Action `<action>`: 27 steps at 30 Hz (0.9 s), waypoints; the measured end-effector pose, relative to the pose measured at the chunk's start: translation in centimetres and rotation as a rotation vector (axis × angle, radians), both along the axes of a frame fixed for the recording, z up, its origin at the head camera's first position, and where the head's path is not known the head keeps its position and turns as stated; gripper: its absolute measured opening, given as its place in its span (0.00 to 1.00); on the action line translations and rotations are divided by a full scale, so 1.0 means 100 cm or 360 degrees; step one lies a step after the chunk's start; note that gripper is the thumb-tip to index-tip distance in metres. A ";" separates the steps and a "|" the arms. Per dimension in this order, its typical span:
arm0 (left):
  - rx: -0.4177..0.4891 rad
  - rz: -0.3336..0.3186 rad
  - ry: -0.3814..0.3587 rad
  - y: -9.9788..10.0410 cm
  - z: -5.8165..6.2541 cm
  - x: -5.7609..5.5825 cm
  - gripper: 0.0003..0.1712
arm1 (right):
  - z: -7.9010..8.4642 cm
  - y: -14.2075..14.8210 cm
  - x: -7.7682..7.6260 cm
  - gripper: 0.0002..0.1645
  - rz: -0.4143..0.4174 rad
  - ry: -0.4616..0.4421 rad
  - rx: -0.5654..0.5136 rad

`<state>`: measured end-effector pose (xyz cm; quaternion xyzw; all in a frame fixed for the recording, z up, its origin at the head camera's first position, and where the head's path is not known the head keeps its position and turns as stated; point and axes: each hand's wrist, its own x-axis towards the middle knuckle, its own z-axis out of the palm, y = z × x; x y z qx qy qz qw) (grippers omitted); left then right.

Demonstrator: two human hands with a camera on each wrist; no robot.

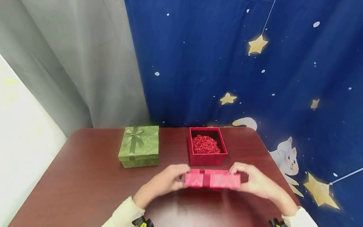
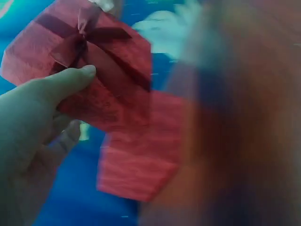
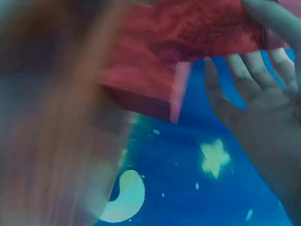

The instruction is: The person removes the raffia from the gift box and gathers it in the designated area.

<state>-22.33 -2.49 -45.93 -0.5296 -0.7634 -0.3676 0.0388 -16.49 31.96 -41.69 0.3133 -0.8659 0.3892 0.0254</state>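
Observation:
Between both hands, close in front of an open red gift box [image 1: 208, 160], is a red box lid [image 1: 221, 181] with a dark red ribbon bow [image 2: 82, 40]. My left hand [image 1: 163, 181] grips its left end, the thumb lying on the lid's top beside the bow in the left wrist view. At the right end, my right hand [image 1: 258, 181] holds the lid between thumb and fingers; in the right wrist view the fingers [image 3: 254, 70] reach behind it. Red shredded paper [image 1: 205, 145] fills the open box, and whatever lies beneath it is hidden.
A green gift box [image 1: 140, 146] with a ribbon bow, lid on, stands left of the red box near the table's back edge. The brown table [image 1: 93, 176] ends at a grey curtain [image 1: 113, 78] and a blue starry curtain [image 1: 193, 63] behind.

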 end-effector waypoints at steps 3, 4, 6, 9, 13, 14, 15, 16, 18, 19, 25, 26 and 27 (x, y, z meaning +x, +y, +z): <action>-0.0194 0.0041 0.0635 0.002 -0.019 0.008 0.16 | -0.018 -0.002 0.011 0.28 0.0077 0.0258 0.0278; -0.0253 0.0064 0.0790 0.004 -0.025 0.009 0.16 | -0.025 -0.002 0.012 0.29 0.0080 0.0354 0.0364; -0.0351 0.0102 0.1013 0.009 -0.035 0.012 0.14 | -0.037 -0.001 0.013 0.29 0.0073 0.0545 0.0499; -0.0426 0.0115 0.1108 0.016 -0.047 0.016 0.11 | -0.055 0.003 0.009 0.26 0.0094 0.0786 0.0628; -0.0455 0.0119 0.1129 0.023 -0.057 0.021 0.10 | -0.074 0.008 0.007 0.20 0.0162 0.0975 0.0745; -0.0457 0.0122 0.1131 0.024 -0.059 0.022 0.10 | -0.078 0.009 0.007 0.20 0.0176 0.1004 0.0769; -0.0456 0.0120 0.1122 0.024 -0.061 0.024 0.10 | -0.082 0.009 0.007 0.19 0.0185 0.1031 0.0794; -0.0454 0.0113 0.1113 0.024 -0.062 0.024 0.09 | -0.086 0.010 0.006 0.19 0.0189 0.1057 0.0809; -0.0447 0.0096 0.1084 0.024 -0.066 0.025 0.08 | -0.092 0.010 0.006 0.19 0.0196 0.1089 0.0830; -0.0445 0.0088 0.1070 0.024 -0.067 0.025 0.07 | -0.094 0.010 0.006 0.20 0.0201 0.1099 0.0838; -0.0432 0.0033 0.0990 0.022 -0.069 0.028 0.13 | -0.096 0.012 0.007 0.19 0.0240 0.1100 0.0834; -0.0418 0.0019 0.0953 0.021 -0.066 0.028 0.15 | -0.095 0.013 0.008 0.16 0.0237 0.1102 0.0827; -0.0396 0.0009 0.0907 0.020 -0.064 0.028 0.17 | -0.093 0.013 0.009 0.15 0.0227 0.1105 0.0811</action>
